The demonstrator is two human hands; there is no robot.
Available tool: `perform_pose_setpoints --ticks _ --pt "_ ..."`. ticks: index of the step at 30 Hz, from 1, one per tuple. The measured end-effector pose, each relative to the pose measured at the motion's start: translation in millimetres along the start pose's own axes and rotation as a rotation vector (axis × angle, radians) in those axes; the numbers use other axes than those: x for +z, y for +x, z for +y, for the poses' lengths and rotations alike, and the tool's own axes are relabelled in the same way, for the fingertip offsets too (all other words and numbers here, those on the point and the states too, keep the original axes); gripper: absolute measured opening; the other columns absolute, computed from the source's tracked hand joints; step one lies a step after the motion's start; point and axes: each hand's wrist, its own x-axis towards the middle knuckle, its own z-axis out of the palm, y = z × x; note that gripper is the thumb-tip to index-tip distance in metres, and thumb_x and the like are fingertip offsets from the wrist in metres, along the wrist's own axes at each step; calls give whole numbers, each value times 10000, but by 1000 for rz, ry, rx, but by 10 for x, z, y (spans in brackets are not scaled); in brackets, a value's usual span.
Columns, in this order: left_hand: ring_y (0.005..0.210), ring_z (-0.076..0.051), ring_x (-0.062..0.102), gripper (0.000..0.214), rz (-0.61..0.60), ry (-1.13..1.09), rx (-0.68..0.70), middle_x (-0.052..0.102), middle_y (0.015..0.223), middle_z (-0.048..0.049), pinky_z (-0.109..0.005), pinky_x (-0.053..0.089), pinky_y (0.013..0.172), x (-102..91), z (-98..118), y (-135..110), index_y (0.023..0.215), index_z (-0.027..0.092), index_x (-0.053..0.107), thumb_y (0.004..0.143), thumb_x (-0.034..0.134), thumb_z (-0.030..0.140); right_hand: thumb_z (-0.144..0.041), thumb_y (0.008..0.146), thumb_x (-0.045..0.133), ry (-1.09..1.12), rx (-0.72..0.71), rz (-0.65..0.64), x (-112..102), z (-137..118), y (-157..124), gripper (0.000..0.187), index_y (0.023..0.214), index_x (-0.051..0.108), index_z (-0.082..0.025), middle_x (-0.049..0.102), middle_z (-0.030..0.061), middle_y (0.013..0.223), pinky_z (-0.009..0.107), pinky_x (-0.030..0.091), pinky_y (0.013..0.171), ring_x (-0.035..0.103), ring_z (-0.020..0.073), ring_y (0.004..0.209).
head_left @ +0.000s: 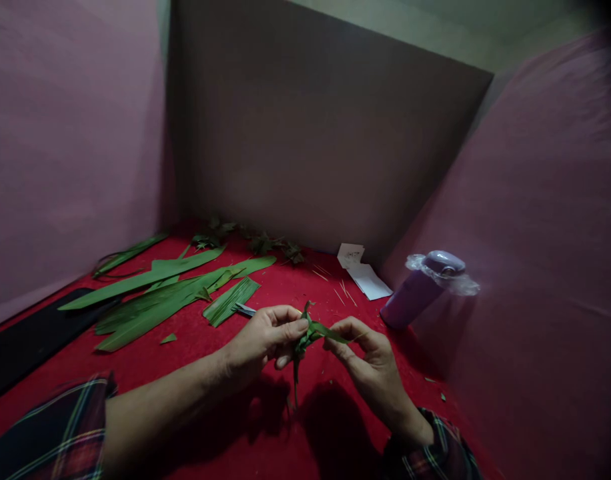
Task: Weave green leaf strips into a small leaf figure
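A small folded bundle of green leaf is held up between my hands over the red cloth. My left hand pinches the bundle's left side between thumb and fingers. From its right side a leaf strip sticks out, and my right hand grips the end of that strip between thumb and forefinger. A thin stem-like piece hangs below the bundle. Just beyond my left hand lie scissors, partly hidden by it, their blades by a cut, ribbed leaf piece.
Long green leaves lie at left beside a black mat. Leafy sprigs rest along the back wall. Several thin sticks and white papers lie at back right. A purple tumbler with plastic wrap stands by the right wall.
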Motion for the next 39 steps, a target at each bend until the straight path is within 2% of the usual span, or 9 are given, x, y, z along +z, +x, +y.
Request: perform_pose_setpoints --ticks 5,8,12,18,29,32,36,39 --pt "342 -26 383 289 24 -28 -4 577 556 8 -146 254 350 1 24 -5 800 137 536 728 651 392 -272 845 552 -49 -5 -113 -35 -43 59 162 722 605 -180 584 1 639 258 400 603 512 134 605" --pt "337 -24 388 289 13 -47 -3 571 544 13 -146 256 345 -2 20 -1 759 138 526 717 666 388 -288 842 555 -47 5 -187 -63 -74 118 175 714 603 -179 590 2 635 253 395 589 508 131 597" --pt "364 -42 436 268 -21 -104 -23 585 559 0 -138 230 324 -4 -3 -1 745 148 513 717 670 364 -248 828 565 -64 -1 -205 -48 -76 199 140 711 600 -179 590 5 635 251 375 574 502 134 601" --pt "362 -35 423 223 -100 -123 -42 587 569 -7 -132 234 321 -17 -10 -3 762 146 512 762 631 335 -174 819 546 -99 -69 -121 26 -35 265 91 738 581 -195 582 -4 649 247 364 566 496 132 603" --pt "366 -47 433 262 -85 -126 -59 576 557 -6 -132 217 318 -20 -11 5 784 150 477 746 644 348 -169 821 554 -108 -135 -50 96 -42 309 74 774 604 -196 614 12 694 255 405 603 541 143 637" --pt "340 -26 388 274 -108 -120 -98 574 568 -5 -137 213 322 -18 9 3 804 134 490 755 632 364 -148 818 548 -81 -140 -34 107 -32 315 89 769 610 -188 613 13 703 255 411 612 542 141 647" --pt "379 -38 447 264 -164 -136 -183 562 573 -9 -136 200 329 -24 31 -1 792 112 529 762 625 357 -135 811 553 -53 -139 -33 108 -42 317 94 746 604 -180 603 5 690 247 405 604 525 129 634" --pt "336 -15 381 260 -210 -148 -226 565 551 -15 -147 173 337 -34 36 2 735 106 530 790 591 353 -121 800 556 -52 -144 -40 115 -45 325 99 725 592 -175 581 -1 673 243 394 587 499 122 614"
